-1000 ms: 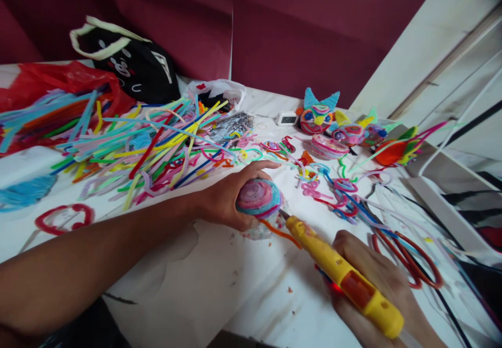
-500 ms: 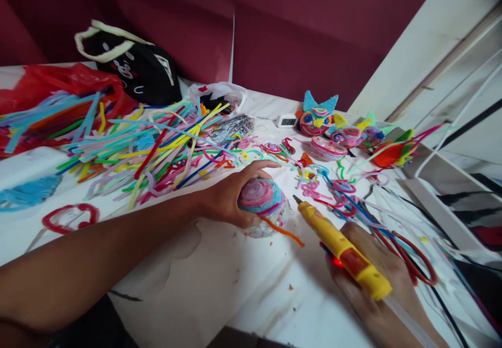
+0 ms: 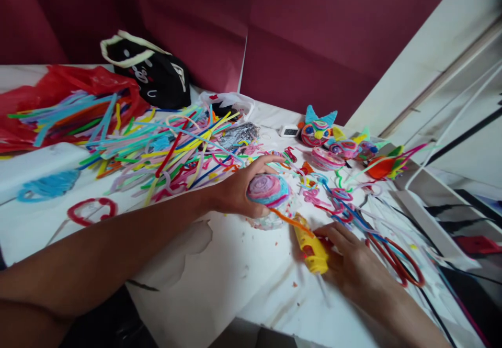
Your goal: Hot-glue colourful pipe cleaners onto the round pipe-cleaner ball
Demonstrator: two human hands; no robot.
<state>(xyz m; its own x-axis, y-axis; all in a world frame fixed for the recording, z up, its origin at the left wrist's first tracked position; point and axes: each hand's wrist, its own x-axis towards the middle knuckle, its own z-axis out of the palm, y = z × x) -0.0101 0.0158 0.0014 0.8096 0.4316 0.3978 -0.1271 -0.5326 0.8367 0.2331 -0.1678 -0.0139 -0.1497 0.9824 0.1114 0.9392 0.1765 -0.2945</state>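
My left hand (image 3: 243,188) is wrapped round a ball (image 3: 270,188) coiled in pink, lilac and blue pipe cleaners, holding it against the white table. The ball's lower part is pale and speckled. An orange pipe cleaner (image 3: 288,218) sticks out from its front, and its free end passes over the yellow hot glue gun (image 3: 311,248). My right hand (image 3: 343,251) is closed at the glue gun's side; its grip is partly hidden behind the gun. The gun is low near the tabletop, nozzle towards the ball, with a clear glue stick trailing from its rear.
A heap of loose pipe cleaners (image 3: 168,144) spreads at left beside a red plastic bag (image 3: 78,78) and a black bag (image 3: 157,81). Finished pipe-cleaner figures (image 3: 317,128) stand at the back right near a small digital clock (image 3: 289,131). Red-handled scissors (image 3: 396,259) lie right of my right hand.
My right hand has brought the glue gun left and lower, beside the ball and under the orange pipe cleaner. My left hand keeps its hold. The whole view has shifted slightly.
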